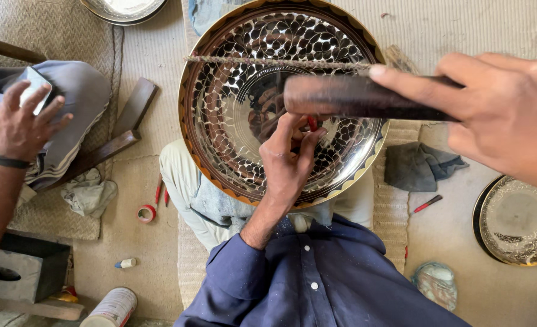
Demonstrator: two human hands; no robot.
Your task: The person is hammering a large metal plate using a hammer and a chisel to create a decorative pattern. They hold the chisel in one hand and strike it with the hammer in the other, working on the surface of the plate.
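Resting on the seated person's lap, tilted up toward the head camera: one large engraved brass tray (220,115), round, with a mirror-bright centre, a field of leaf-shaped cut cells around it and a gold scalloped rim. Left hand (288,158), closed narrowly, pinches a small red-handled engraving tool (312,123) against the tray's polished centre; the tool's tip sits just above the fingertips, its short axis pointing up and away from the wrist. Right hand (498,112), wrapped around the handle of a dark wooden mallet (353,97), holds it raised; the mallet's long axis runs crosswise, its head lying to the left of the grip and directly over the left hand's tool, so the right hand is the farther of the two from the tray. A rough cord (268,61) stretches across the tray above the mallet. Beside: a second engraved tray (516,221), grey cloth (418,165), red tape roll (147,213). Another person's hand (20,124) rests on folded fabric, well apart.
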